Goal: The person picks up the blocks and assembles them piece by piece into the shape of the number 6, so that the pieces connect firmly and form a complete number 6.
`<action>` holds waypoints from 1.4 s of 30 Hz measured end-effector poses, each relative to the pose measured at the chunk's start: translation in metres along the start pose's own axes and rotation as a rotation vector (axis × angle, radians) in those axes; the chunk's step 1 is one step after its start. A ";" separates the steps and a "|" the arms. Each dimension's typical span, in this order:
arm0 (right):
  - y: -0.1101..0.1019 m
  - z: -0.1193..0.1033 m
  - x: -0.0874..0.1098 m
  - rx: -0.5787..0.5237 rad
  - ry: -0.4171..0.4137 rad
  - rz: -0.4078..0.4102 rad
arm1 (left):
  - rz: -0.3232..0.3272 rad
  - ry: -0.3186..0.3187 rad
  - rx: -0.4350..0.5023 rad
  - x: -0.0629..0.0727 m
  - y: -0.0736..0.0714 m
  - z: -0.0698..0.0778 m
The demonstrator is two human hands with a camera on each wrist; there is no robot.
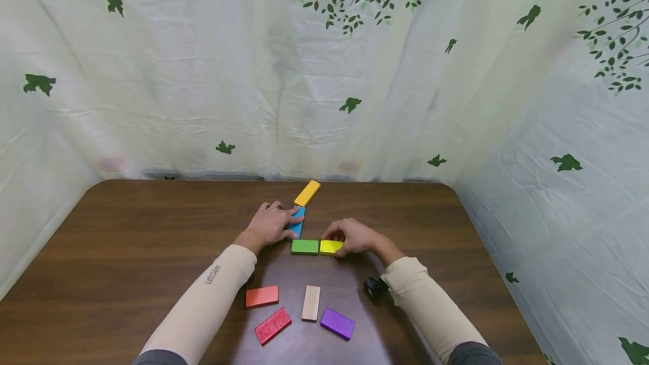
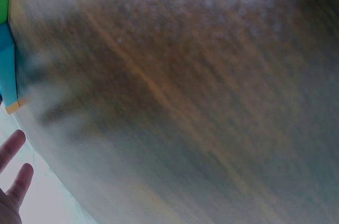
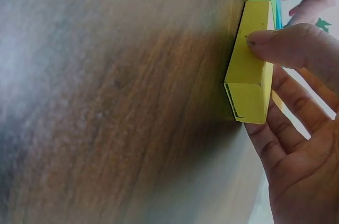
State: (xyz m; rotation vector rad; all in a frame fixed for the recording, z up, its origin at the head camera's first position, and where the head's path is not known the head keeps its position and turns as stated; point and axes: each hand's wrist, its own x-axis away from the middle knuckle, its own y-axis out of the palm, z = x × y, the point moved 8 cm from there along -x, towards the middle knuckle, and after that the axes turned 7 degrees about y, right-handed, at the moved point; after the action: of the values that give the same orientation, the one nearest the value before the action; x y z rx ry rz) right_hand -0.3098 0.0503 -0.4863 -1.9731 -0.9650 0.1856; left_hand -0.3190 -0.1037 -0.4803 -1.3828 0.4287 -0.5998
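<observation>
1. On the near left of the wooden table (image 1: 127, 252), a light red block (image 1: 261, 296) lies just beyond a darker red block (image 1: 272, 325), the two apart.
2. Farther away, the left hand (image 1: 269, 225) reaches in from the left, fingers extended, thumb and fingertips at the blue block (image 1: 296, 230); I cannot tell whether they pinch it.
3. The blue block runs near to far, its near end just beside the green block (image 1: 305, 247) and its far end by the slanted orange block (image 1: 307, 193).
4. Nearer, a beige block (image 1: 311, 303) lies lengthwise, apart from the others.
5. The yellow block (image 1: 330, 247) continues rightward from the green one, end to end with it.
6. A purple block (image 1: 337, 323) lies slanted at the near right.
7. The right hand (image 1: 351, 236) grips the yellow block, thumb on its near side, fingers behind.
</observation>
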 end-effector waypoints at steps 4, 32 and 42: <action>0.000 -0.001 0.000 -0.016 0.008 -0.010 | 0.004 -0.002 0.006 0.000 0.000 0.000; 0.001 -0.002 0.003 -0.028 0.015 0.015 | 0.003 -0.006 -0.008 0.000 0.000 0.000; 0.002 -0.002 0.003 -0.037 0.010 0.021 | 0.000 -0.009 -0.005 0.000 -0.002 0.002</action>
State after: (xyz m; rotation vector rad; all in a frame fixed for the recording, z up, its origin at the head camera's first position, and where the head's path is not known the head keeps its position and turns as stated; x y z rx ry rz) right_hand -0.3055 0.0507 -0.4854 -2.0165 -0.9473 0.1708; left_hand -0.3177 -0.1025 -0.4783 -1.3893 0.4231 -0.5922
